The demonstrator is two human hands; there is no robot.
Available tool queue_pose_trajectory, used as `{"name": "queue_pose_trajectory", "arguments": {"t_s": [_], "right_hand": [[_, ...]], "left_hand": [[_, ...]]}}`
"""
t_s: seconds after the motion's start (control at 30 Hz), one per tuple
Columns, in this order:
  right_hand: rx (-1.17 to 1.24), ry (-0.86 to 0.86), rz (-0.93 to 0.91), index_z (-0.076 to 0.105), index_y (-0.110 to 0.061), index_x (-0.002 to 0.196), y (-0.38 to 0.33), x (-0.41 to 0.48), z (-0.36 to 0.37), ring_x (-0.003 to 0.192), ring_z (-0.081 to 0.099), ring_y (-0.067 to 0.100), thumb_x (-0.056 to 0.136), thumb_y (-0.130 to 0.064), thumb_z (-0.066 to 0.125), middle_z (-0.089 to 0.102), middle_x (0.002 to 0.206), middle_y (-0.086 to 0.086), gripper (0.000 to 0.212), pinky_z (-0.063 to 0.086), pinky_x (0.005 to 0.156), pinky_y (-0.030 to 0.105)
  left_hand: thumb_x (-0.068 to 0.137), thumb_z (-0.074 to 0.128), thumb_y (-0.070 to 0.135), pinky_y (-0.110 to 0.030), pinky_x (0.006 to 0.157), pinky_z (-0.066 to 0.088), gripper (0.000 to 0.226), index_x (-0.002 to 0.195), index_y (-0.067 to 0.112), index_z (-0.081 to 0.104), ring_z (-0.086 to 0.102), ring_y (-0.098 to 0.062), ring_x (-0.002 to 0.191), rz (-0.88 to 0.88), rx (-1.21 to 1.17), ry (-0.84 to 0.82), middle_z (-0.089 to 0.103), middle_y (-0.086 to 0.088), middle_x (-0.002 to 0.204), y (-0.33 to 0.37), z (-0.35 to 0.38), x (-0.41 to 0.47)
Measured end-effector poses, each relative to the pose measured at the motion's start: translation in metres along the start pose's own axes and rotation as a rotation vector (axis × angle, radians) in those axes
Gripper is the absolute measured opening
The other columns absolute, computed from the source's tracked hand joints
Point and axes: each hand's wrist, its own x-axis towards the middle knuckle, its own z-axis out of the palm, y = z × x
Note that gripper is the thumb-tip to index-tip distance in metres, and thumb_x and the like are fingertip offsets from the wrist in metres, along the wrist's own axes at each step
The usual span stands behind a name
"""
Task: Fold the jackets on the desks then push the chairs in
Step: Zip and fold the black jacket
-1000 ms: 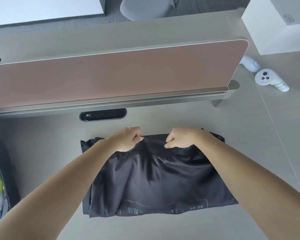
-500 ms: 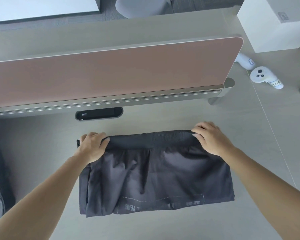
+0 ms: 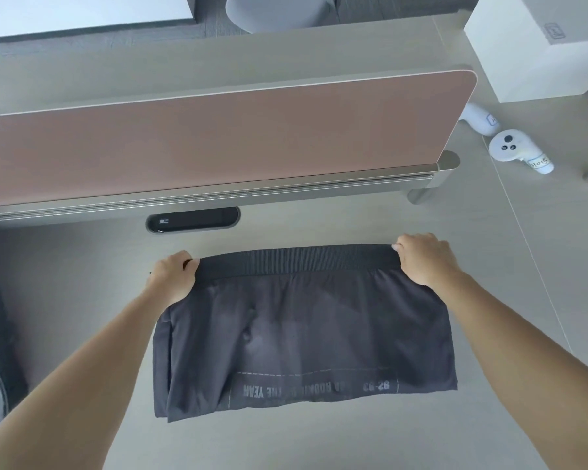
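Left hand (image 3: 171, 279) closed on left end of ribbed black hem band; right hand (image 3: 423, 258) closed on right end — band stretched taut between them. Dark grey folded fabric jacket (image 3: 302, 337) lies flat on pale grey desk (image 3: 353, 439), pale upside-down print along near edge. Beyond: pink divider panel (image 3: 218, 144), black oval cable slot (image 3: 193, 219). Far right — white handheld controller (image 3: 516, 150), white box (image 3: 537, 52).

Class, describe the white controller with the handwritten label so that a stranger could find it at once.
Start at the pink divider panel across the desk and follow it to its right end. Two white controllers lie there below a white box. Yours is the nearer controller: round face with dark buttons upward, handwritten label on its handle.
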Motion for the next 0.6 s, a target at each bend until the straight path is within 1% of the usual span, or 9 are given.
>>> {"name": "queue_pose_trajectory", "arguments": {"t_s": [0.1,0.17,0.2,0.27,0.3,0.37,0.47,0.53,0.6], "right_hand": [[-0.097,-0.001,0.075,0.054,-0.012,0.114,-0.015,-0.001,0.006,0.108,0.053,0.034,0.105,-0.034,0.041,0.059,0.115,0.012,0.027,0.044,0.080,0.041],[-0.173,0.104,0.153,0.052,-0.011,0.115,-0.032,-0.008,0.006,0.107,0.050,0.035,0.096,-0.020,0.055,0.053,0.116,0.014,0.021,0.042,0.084,0.043],[-0.181,0.183,0.171,0.052,-0.011,0.115,-0.040,-0.013,0.006,0.106,0.048,0.037,0.086,-0.012,0.060,0.050,0.117,0.015,0.030,0.040,0.087,0.045],[-0.088,0.370,0.031,0.056,-0.008,0.114,-0.057,-0.029,0.010,0.105,0.049,0.039,0.076,-0.008,0.065,0.051,0.117,0.016,0.039,0.040,0.090,0.050],[-0.031,0.433,-0.101,0.058,-0.008,0.118,-0.065,-0.039,0.020,0.108,0.051,0.041,0.082,-0.015,0.063,0.053,0.121,0.016,0.037,0.042,0.091,0.052],[-0.049,0.315,-0.288,0.051,-0.014,0.139,-0.074,-0.055,0.042,0.130,0.045,0.041,0.099,-0.040,0.041,0.047,0.143,0.015,0.048,0.037,0.106,0.056],[-0.127,0.086,-0.221,0.024,-0.028,0.158,-0.056,-0.050,0.065,0.150,0.019,0.036,0.100,-0.060,0.010,0.022,0.164,0.011,0.067,0.017,0.122,0.052],[-0.131,0.099,-0.202,0.022,-0.030,0.158,-0.042,-0.041,0.070,0.152,0.016,0.034,0.100,-0.060,0.007,0.020,0.165,0.010,0.067,0.014,0.123,0.051],[-0.103,0.099,-0.219,0.027,-0.028,0.156,-0.035,-0.035,0.073,0.151,0.018,0.033,0.101,-0.057,0.008,0.024,0.164,0.010,0.065,0.015,0.123,0.050]], "left_hand": [[0.105,0.041,0.032,-0.045,0.090,0.038,0.033,0.111,0.004,0.057,0.046,-0.039,0.108,-0.010,0.180,0.102,0.053,-0.018,0.115,-0.002,0.014,-0.006],[0.100,0.048,0.019,-0.051,0.100,0.029,0.021,0.116,0.006,0.053,0.037,-0.038,0.116,-0.033,0.269,0.240,0.045,-0.018,0.125,0.002,0.025,-0.016],[0.094,0.052,0.011,-0.052,0.103,0.025,0.024,0.119,0.008,0.051,0.033,-0.037,0.118,-0.024,0.261,0.310,0.041,-0.018,0.128,0.007,0.029,-0.023],[0.090,0.054,0.013,-0.055,0.105,0.024,0.032,0.122,0.011,0.051,0.034,-0.038,0.121,0.101,0.187,0.410,0.042,-0.017,0.132,0.025,0.035,-0.038],[0.093,0.052,0.024,-0.056,0.106,0.026,0.034,0.125,0.012,0.052,0.037,-0.039,0.123,0.213,0.168,0.421,0.045,-0.016,0.133,0.032,0.041,-0.046],[0.097,0.036,0.047,-0.056,0.111,0.027,0.054,0.139,0.015,0.049,0.037,-0.037,0.134,0.393,0.251,0.298,0.046,-0.012,0.144,0.035,0.061,-0.060],[0.095,0.011,0.065,-0.052,0.122,0.010,0.074,0.158,0.027,0.017,0.012,-0.029,0.152,0.340,0.391,0.106,0.018,-0.002,0.165,0.015,0.085,-0.063],[0.094,0.004,0.067,-0.052,0.122,0.003,0.075,0.159,0.030,0.004,0.002,-0.029,0.153,0.294,0.401,0.118,0.006,0.000,0.167,0.003,0.091,-0.055],[0.094,0.003,0.067,-0.052,0.123,0.002,0.075,0.159,0.030,0.003,0.001,-0.028,0.153,0.297,0.426,0.107,0.003,0.000,0.167,0.002,0.092,-0.052]]}}
